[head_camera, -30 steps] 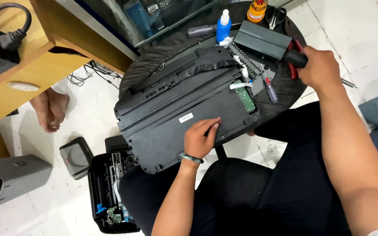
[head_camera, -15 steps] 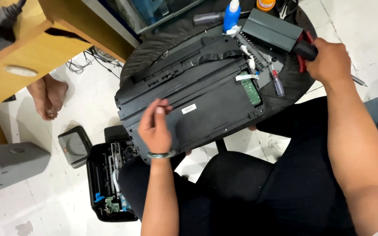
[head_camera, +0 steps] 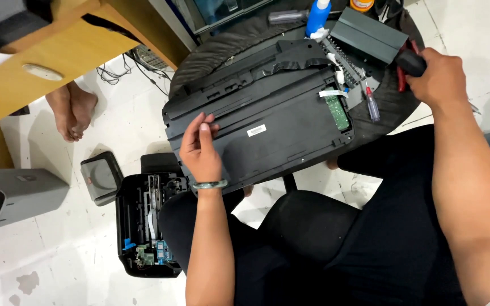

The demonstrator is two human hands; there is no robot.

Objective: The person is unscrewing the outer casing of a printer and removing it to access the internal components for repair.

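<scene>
Black plastic fills the middle of the view: a printer panel point(head_camera: 267, 133) lies flat across a small round worktop point(head_camera: 216, 48), overhanging its near edge toward the lap. It looks part-stripped, judging by the green circuit board point(head_camera: 338, 111) bared at its right end and a white ribbon cable point(head_camera: 331, 93) loose beside it; the long ridged part at its far edge still sits on it, so more seems left to take off. The left hand point(head_camera: 202, 152) rests on the panel's near left part, fingers spread flat and gripping nothing. The right hand point(head_camera: 438, 76) is closed round a dark tool handle point(head_camera: 410, 61) at the worktop's right rim, just beside the panel.

On the floor to the left stands a second, opened printer body point(head_camera: 146, 226), its insides showing, with a small dark lid point(head_camera: 102, 177) near it and a grey box point(head_camera: 12, 195) further left. A wooden desk point(head_camera: 46, 62) crosses the upper left, another person's bare feet point(head_camera: 70, 110) below it.

Crowding the worktop's far side are a grey cover point(head_camera: 367, 35), a blue bottle point(head_camera: 317, 16) and a screwdriver point(head_camera: 371, 102), leaving little room to shift the panel.
</scene>
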